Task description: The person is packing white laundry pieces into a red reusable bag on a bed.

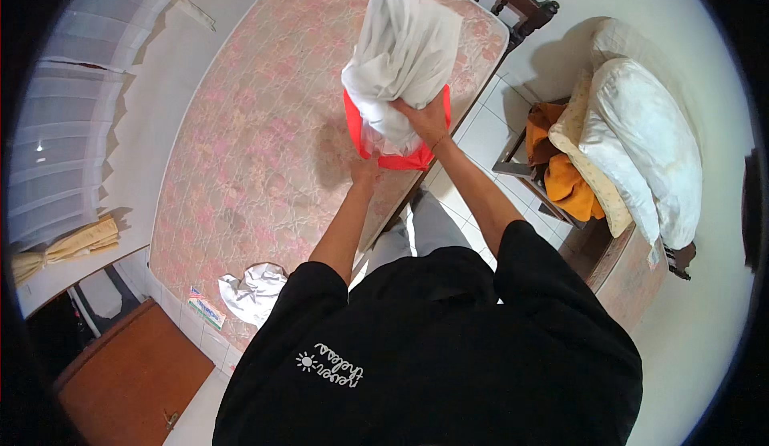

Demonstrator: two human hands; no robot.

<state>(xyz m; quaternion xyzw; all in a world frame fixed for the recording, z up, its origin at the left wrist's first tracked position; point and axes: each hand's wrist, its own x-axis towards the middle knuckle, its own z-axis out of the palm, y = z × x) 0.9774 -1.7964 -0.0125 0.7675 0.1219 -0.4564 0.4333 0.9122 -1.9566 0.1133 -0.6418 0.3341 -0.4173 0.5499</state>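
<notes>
A bundle of white folded fabric (402, 55) is held up over a bare floral mattress (240, 146). Its lower end sits within the opening of a see-through bag with red edging (405, 162). My right hand (425, 120) grips the fabric's lower right part, thumb on top. My left hand (364, 168) is at the bag's lower left edge, holding it, its fingers mostly hidden. Farther down the mattress lies a crumpled white cloth (255, 290), near the mattress's printed label (206, 309).
A dark wooden bed frame with turned spindles (522, 1) stands at the top. To the right, white pillows (649, 140) are stacked beside orange cloth (571, 188) on a wooden rack. Sheer curtains (72, 134) hang at left, above a brown door (138, 374).
</notes>
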